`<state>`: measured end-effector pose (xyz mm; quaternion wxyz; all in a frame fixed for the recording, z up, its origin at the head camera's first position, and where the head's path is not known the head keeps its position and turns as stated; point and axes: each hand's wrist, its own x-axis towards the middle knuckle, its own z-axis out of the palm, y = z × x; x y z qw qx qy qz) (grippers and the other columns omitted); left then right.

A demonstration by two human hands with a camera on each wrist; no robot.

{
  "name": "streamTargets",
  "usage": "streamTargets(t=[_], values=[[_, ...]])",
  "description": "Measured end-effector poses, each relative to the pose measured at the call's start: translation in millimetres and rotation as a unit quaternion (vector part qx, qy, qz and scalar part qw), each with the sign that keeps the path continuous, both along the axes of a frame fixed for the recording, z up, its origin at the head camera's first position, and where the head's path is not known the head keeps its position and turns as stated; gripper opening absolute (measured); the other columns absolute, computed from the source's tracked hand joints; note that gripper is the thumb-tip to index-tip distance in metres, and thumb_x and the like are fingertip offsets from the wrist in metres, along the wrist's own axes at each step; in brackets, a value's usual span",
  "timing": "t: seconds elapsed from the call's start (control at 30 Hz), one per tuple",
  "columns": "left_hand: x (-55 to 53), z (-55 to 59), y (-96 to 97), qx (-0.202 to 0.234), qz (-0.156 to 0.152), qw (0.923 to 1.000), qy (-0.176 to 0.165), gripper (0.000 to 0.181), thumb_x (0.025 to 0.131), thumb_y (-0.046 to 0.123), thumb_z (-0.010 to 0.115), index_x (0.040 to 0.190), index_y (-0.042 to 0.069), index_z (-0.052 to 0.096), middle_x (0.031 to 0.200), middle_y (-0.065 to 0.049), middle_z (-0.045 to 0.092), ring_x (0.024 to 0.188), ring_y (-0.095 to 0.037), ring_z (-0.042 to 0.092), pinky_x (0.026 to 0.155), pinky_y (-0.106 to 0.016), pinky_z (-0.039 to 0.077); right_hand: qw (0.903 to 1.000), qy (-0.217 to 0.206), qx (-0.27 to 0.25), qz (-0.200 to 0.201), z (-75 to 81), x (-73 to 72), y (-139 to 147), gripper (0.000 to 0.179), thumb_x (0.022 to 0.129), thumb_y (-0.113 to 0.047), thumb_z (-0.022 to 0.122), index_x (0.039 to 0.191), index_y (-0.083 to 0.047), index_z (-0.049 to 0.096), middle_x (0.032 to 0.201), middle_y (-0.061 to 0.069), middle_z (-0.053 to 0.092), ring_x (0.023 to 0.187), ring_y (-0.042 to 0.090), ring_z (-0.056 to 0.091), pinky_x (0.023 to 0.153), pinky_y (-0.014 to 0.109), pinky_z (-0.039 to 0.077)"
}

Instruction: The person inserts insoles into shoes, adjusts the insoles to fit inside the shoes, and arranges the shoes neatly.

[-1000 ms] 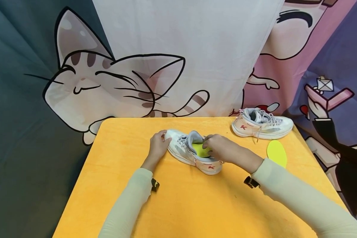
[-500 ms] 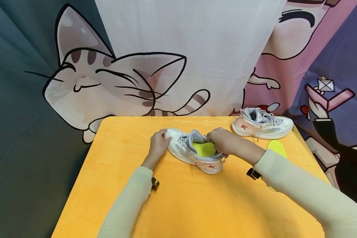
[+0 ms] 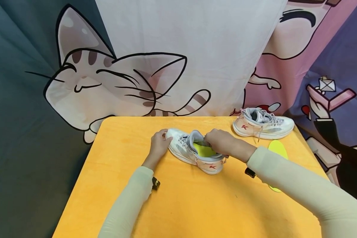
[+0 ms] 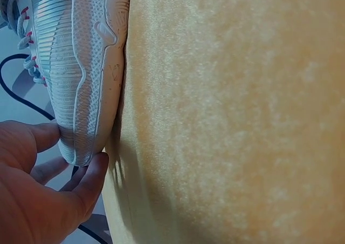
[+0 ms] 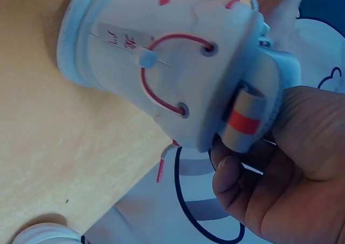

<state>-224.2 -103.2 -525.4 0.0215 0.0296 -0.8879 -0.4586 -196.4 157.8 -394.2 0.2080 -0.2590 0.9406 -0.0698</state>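
A white sneaker (image 3: 181,150) with a pale pink heel lies slanted on the table, its toe to the left. My left hand (image 3: 160,143) grips the toe; in the left wrist view, the thumb and fingers of that hand (image 4: 48,190) pinch the toe tip. Inside the shoe's opening shows a yellow-green insole (image 3: 204,151). My right hand (image 3: 220,141) reaches over the collar with curled fingers, its fingertips hidden inside the shoe by the insole. The right wrist view shows the heel of the sneaker (image 5: 178,66) with red cord, and the curled right hand (image 5: 302,174) beside the heel tab.
A matching white sneaker (image 3: 264,124) stands at the back right of the yellow-covered table (image 3: 196,205). Near it lies a second yellow-green insole (image 3: 277,147), partly covered by the right sleeve (image 3: 288,178). A printed cloth backdrop (image 3: 214,49) hangs behind the table.
My right hand has shifted within the shoe's opening, first back toward the heel side, then slightly left and down. The insole shows differently around the fingers. The left hand keeps its grip on the toe.
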Motion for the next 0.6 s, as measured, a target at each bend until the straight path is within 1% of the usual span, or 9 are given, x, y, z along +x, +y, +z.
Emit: streamTargets(t=[0.07,0.13,0.23,0.3,0.37,0.43,0.5,0.6], values=[[0.0,-0.9,0.4,-0.001,-0.002,1.0000,0.001,0.046,0.096,0.017,0.075,0.138,0.004,0.064,0.117,-0.019,0.066,0.101,-0.030,0.067,0.090,-0.044,0.059,1.0000,0.001,0.004,0.005,-1.2,0.2,0.2,0.024,0.096,0.007,0.061,0.082,-0.010,0.072,0.071,0.002,0.059,0.051,0.013,0.057,0.040,0.020,0.042],[-0.3,-2.1,0.7,-0.001,-0.005,1.0000,0.002,0.046,0.096,0.017,0.075,0.138,0.004,0.064,0.118,-0.019,0.066,0.101,-0.030,0.067,0.090,-0.043,0.059,0.9999,-0.007,0.003,0.009,-1.1,-0.4,1.3,0.023,0.097,0.007,0.061,0.087,-0.009,0.075,0.074,0.003,0.061,0.051,0.013,0.058,0.040,0.021,0.043],[-0.7,-3.0,1.1,0.000,-0.003,1.0000,0.004,0.046,0.095,0.017,0.075,0.138,0.003,0.064,0.118,-0.019,0.067,0.101,-0.030,0.067,0.090,-0.043,0.059,0.9995,-0.017,-0.004,0.027,2.3,-3.1,3.4,0.021,0.097,0.004,0.062,0.093,-0.010,0.077,0.081,0.003,0.066,0.057,0.012,0.060,0.047,0.021,0.047],[-0.7,-3.0,1.0,0.002,0.001,1.0000,0.002,0.045,0.095,0.016,0.075,0.137,0.003,0.065,0.117,-0.019,0.067,0.101,-0.030,0.067,0.090,-0.043,0.059,0.9983,-0.014,-0.007,0.056,6.9,-5.7,4.4,0.019,0.098,0.001,0.063,0.094,-0.012,0.077,0.083,0.002,0.066,0.062,0.012,0.058,0.054,0.021,0.047],[-0.6,-2.3,0.7,0.004,0.004,1.0000,0.001,0.045,0.095,0.016,0.075,0.137,0.003,0.065,0.118,-0.019,0.067,0.101,-0.030,0.067,0.090,-0.043,0.059,0.9956,-0.009,-0.010,0.093,13.0,-8.1,4.9,0.017,0.099,-0.002,0.064,0.094,-0.012,0.077,0.081,-0.001,0.065,0.068,0.012,0.054,0.060,0.022,0.045],[-0.4,-1.4,0.3,0.002,0.005,1.0000,-0.002,0.045,0.095,0.017,0.075,0.137,0.003,0.065,0.118,-0.019,0.066,0.102,-0.030,0.067,0.091,-0.043,0.059,0.9924,-0.014,-0.012,0.121,19.2,-10.5,4.8,0.016,0.101,-0.005,0.062,0.094,-0.011,0.076,0.077,-0.002,0.061,0.069,0.012,0.052,0.062,0.023,0.044],[-0.5,-0.3,-0.1,0.000,0.004,1.0000,-0.003,0.045,0.096,0.017,0.074,0.137,0.003,0.064,0.118,-0.019,0.066,0.103,-0.030,0.067,0.091,-0.043,0.058,0.9889,-0.033,-0.012,0.144,24.4,-12.6,4.1,0.016,0.102,-0.007,0.060,0.095,-0.009,0.074,0.075,-0.003,0.057,0.068,0.011,0.051,0.062,0.023,0.043],[-1.0,0.8,-1.4,-0.004,0.004,1.0000,-0.007,0.046,0.096,0.017,0.074,0.138,0.004,0.064,0.118,-0.018,0.066,0.102,-0.030,0.066,0.091,-0.043,0.058,0.9815,-0.088,0.005,0.170,30.0,-15.6,-0.7,0.019,0.105,-0.010,0.056,0.094,-0.005,0.071,0.072,-0.004,0.049,0.066,0.010,0.047,0.062,0.023,0.040]])
